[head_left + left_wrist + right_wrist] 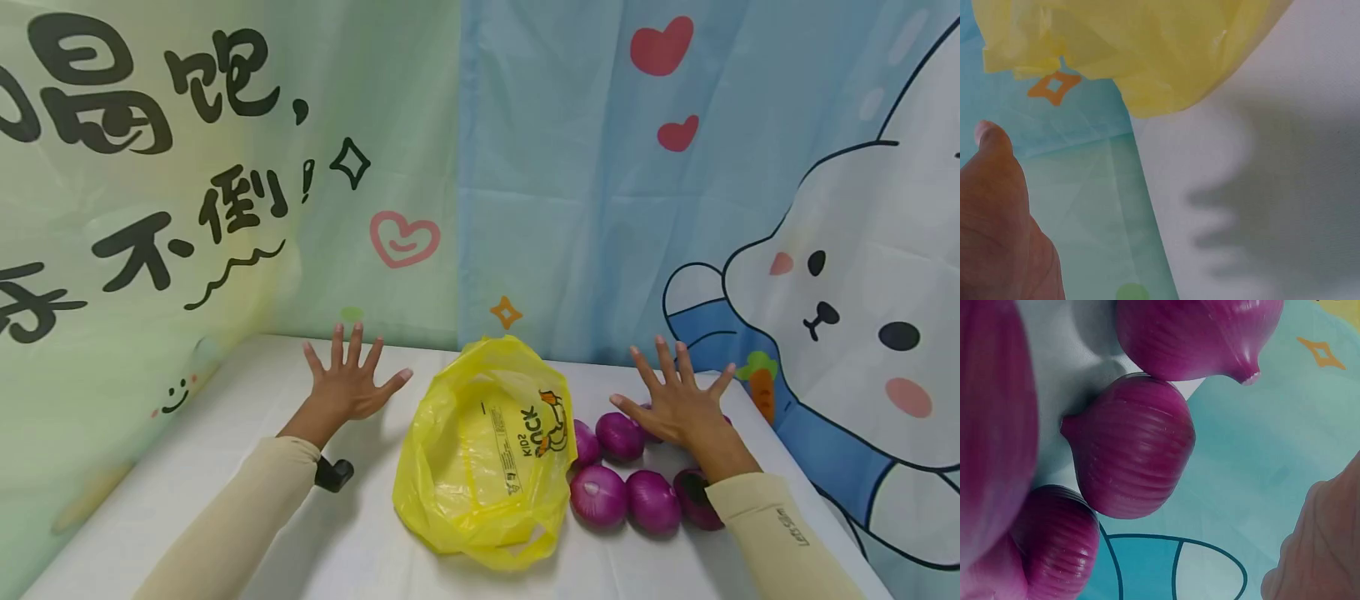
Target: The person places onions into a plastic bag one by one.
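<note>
My left hand (347, 390) is spread above the table, left of a yellow plastic bag (480, 467), and holds nothing. The bag stands with its mouth spread toward me and dark print on its inner right side. Over a group of several purple onions (600, 497) hovers my right hand (681, 410), fingers spread, with nothing in it. It hides part of the back onions in the head view. In the right wrist view, an onion (1135, 447) lies close beside others, with the edge of the right hand (1325, 544) at lower right.
A white table (322, 550) carries everything. Behind it hangs a printed cloth backdrop (547, 167) with hearts, writing and a cartoon rabbit. A black wrist camera (333, 473) sits at the left cuff. The onions lie right beside the bag's right side.
</note>
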Available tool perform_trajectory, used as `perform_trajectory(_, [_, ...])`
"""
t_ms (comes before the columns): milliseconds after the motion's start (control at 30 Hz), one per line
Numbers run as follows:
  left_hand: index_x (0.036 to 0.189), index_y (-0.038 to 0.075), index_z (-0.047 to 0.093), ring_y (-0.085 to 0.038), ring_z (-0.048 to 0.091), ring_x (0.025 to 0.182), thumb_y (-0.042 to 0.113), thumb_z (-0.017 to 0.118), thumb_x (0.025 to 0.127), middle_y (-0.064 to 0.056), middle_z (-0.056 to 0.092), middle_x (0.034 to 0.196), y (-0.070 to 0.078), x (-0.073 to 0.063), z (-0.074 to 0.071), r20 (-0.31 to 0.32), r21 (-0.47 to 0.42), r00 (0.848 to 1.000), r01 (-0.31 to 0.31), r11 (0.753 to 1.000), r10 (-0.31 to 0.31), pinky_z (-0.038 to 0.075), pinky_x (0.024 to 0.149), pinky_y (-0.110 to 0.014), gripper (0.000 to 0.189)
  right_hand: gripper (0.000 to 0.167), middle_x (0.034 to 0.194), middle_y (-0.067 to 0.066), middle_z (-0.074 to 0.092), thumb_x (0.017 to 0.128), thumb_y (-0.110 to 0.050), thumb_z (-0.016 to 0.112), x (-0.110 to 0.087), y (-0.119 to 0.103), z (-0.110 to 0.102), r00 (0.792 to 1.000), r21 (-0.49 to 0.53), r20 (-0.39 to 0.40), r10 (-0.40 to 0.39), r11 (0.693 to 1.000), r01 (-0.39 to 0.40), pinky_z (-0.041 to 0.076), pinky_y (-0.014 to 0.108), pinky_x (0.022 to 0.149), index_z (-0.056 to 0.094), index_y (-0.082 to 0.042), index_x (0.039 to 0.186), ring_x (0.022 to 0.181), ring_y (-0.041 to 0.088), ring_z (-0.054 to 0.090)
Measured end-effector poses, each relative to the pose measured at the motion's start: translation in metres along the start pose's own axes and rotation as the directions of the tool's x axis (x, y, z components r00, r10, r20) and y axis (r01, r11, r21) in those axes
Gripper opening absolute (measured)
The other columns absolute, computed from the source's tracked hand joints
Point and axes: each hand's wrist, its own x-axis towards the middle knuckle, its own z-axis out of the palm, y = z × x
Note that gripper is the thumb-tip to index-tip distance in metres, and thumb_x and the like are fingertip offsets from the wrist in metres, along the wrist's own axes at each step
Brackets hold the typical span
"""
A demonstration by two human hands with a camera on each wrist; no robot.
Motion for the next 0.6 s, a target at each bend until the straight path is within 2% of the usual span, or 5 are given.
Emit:
perform_trajectory(200, [0.157, 0.015, 0.01, -0.039, -0.027, 0.139, 0.079, 0.016, 0.089, -0.018, -0.018, 0.158, 0.001, 0.0, -0.002, 0.031, -0.02, 1.0, 0.003, 1.0, -0.002, -0.029, 0.093, -0.068, 0.094, 0.097, 0.158, 0.023, -0.01, 0.086, -0.079, 0.028, -0.003, 0.0, -0.007, 1.0, 0.007, 0.013, -0.001, 1.0, 0.001, -0.032, 0.069, 0.085, 0.006, -0.017, 0.157, 0.14, 0.048, -0.014])
perform_trajectory(333, [0.157, 0.011, 0.009, -0.041, -0.023, 0.14, 0.08, 0.017, 0.088, -0.021, -0.016, 0.158, 0.004, -0.001, -0.006, 0.061, -0.081, 0.998, -0.002, 0.997, 0.007, -0.027, 0.093, -0.069, 0.097, 0.089, 0.158, 0.025, -0.007, 0.092, -0.071, 0.032, -0.009, 0.001, -0.021, 0.998, 0.152, 0.039, -0.05, 0.987, 0.043, -0.03, 0.069, 0.088, 0.008, -0.015, 0.157, 0.141, 0.047, -0.014])
perform_trajectory(400, [0.157, 0.009, 0.011, -0.043, -0.016, 0.142, 0.078, 0.022, 0.089, -0.023, -0.009, 0.159, 0.006, -0.002, -0.008, 0.069, -0.132, 0.997, -0.015, 0.991, 0.024, -0.024, 0.095, -0.071, 0.097, 0.083, 0.158, 0.027, -0.004, 0.096, -0.064, 0.035, -0.015, 0.001, -0.027, 0.994, 0.27, 0.042, -0.097, 0.959, 0.082, -0.022, 0.072, 0.093, 0.01, -0.013, 0.157, 0.141, 0.048, -0.01])
perform_trajectory(500, [0.154, 0.005, 0.021, -0.045, 0.002, 0.144, 0.07, 0.034, 0.093, -0.026, 0.008, 0.158, 0.009, -0.005, -0.01, 0.065, -0.234, 0.996, -0.046, 0.971, 0.062, -0.016, 0.099, -0.072, 0.091, 0.074, 0.158, 0.026, 0.002, 0.1, -0.053, 0.04, -0.024, -0.001, -0.033, 0.986, 0.44, 0.024, -0.163, 0.888, 0.136, -0.001, 0.078, 0.099, 0.016, -0.012, 0.156, 0.141, 0.05, 0.0])
perform_trajectory(600, [0.15, 0.003, 0.032, -0.044, 0.021, 0.141, 0.061, 0.041, 0.096, -0.024, 0.029, 0.153, 0.012, -0.01, -0.011, 0.04, -0.351, 0.995, -0.071, 0.934, 0.091, -0.005, 0.104, -0.072, 0.08, 0.064, 0.158, 0.024, 0.012, 0.102, -0.045, 0.043, -0.035, -0.007, -0.035, 0.982, 0.55, -0.033, -0.188, 0.817, 0.175, 0.016, 0.078, 0.097, 0.026, -0.012, 0.154, 0.14, 0.051, 0.013])
